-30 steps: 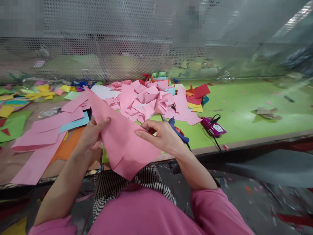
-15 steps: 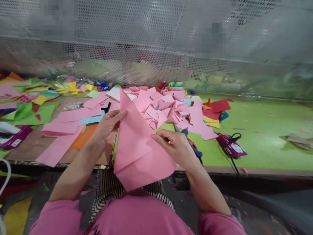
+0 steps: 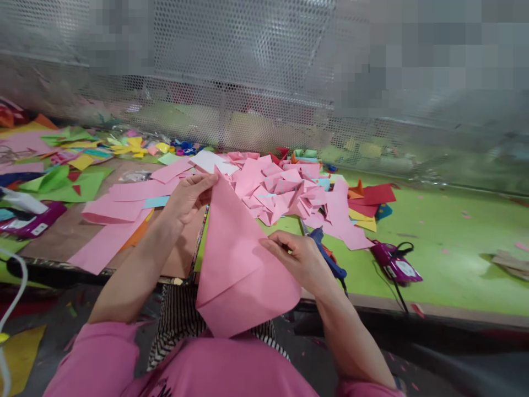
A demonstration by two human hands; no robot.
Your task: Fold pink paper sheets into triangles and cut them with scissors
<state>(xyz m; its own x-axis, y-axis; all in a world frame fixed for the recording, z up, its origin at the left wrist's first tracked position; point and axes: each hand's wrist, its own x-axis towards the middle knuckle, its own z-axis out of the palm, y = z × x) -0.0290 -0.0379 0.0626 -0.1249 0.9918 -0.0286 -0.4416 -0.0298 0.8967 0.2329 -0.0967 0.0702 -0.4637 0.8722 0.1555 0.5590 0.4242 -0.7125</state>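
A large pink sheet point(image 3: 243, 259), felt or paper, is rolled over itself into a cone with a pointed top and a loose rounded bottom edge. My left hand point(image 3: 185, 201) pinches it at the pointed top, thumb against the fingertips. On the right slanting edge, about halfway down, my right hand point(image 3: 295, 256) grips it between thumb and fingers. The sheet hangs at the table's front edge, partly over my lap. Just behind it lies a heap of folded pink pieces point(image 3: 281, 190).
Flat pink strips point(image 3: 119, 212) lie on the brown board point(image 3: 177, 259) at left. A blue-handled tool point(image 3: 324, 251) and a purple corded device point(image 3: 397, 262) lie at right on the green tabletop point(image 3: 454, 253). Another purple device point(image 3: 35, 218) sits far left. A perforated screen point(image 3: 239, 49) stands behind.
My left thumb and fingers have moved up to the cone's tip, which was free above them before. My right hand keeps its hold. The whole view has shifted slightly.
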